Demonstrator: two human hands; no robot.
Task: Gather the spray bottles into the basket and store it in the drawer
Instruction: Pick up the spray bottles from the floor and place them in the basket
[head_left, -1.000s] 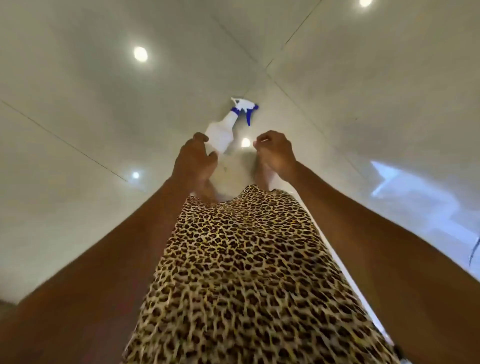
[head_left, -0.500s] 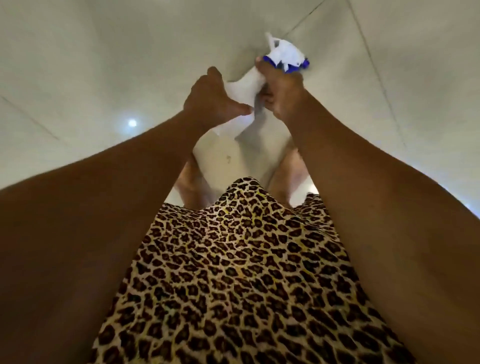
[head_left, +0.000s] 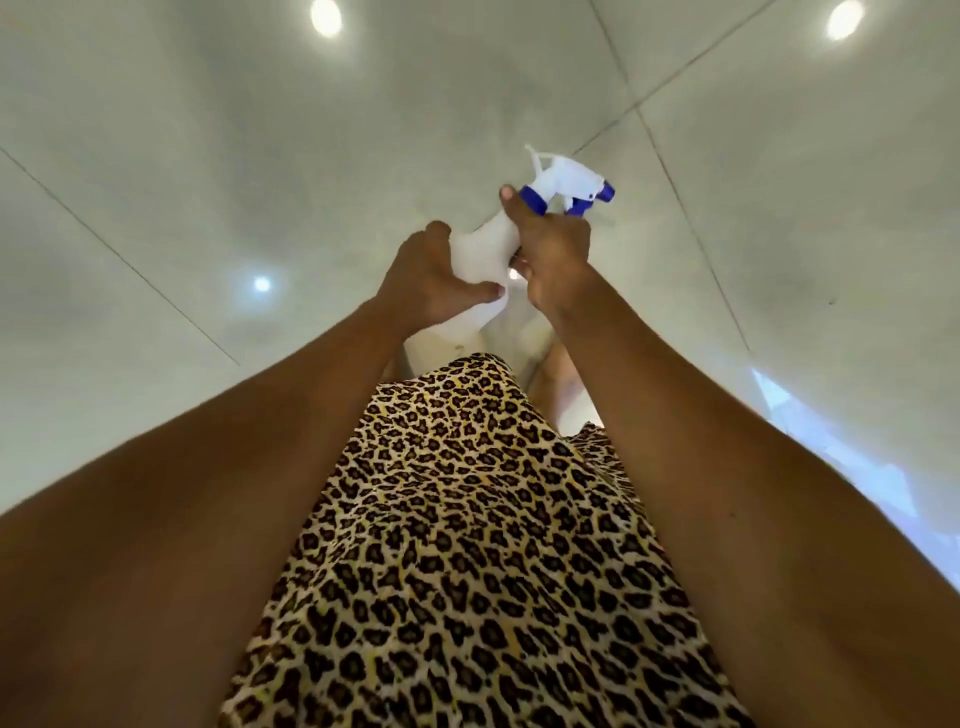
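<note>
Both hands are closed on one white spray bottle (head_left: 485, 249), held out in front of the body above a glossy white tiled floor (head_left: 208, 182). The right hand (head_left: 553, 260) wraps the upper body and neck, its thumb lying up against the blue collar just under the white trigger head (head_left: 563, 179), while the left hand (head_left: 434, 278) cups the lower body from the side, thumb pressed across the front. The grip looks chosen for control: one hand steadies the narrow top so the blue nozzle points away to the right, and the other takes the weight of the wider base, which keeps the bottle tilted but secure as it is carried. The trigger itself seems free of fingers, so an accidental squirt looks unlikely. Below the arms hangs a leopard-print dress (head_left: 467, 519), which hides the ground nearest the feet. Neither the basket nor the drawer is in view, so I judge the task is at an early gathering step, with this bottle in hand and its destination somewhere outside the view. The floor around is bare on every side shown, with only tile joints and light reflections, so there is ample room to turn or step either way.
</note>
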